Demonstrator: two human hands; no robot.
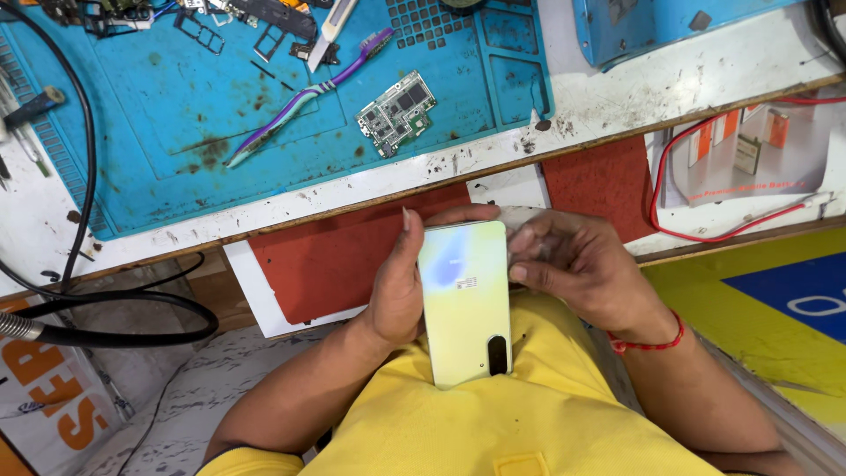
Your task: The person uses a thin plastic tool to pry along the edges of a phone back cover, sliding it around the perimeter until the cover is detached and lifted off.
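A pale yellow-green phone [464,304] with a shiny back and a dark oblong camera cut-out is held back side up, just above my yellow shirt. My left hand [397,291] grips its left edge, thumb up along the side. My right hand [573,269] touches the phone's upper right edge with its fingertips; a thin clear film seems to sit under those fingers. A red thread is tied round my right wrist.
A blue work mat [176,97] lies on the white bench with a green circuit board [397,113], a purple toothbrush [304,92], a knife and small metal parts. Black cables [115,308] loop at the left. A red wire [696,181] and orange packets lie at the right.
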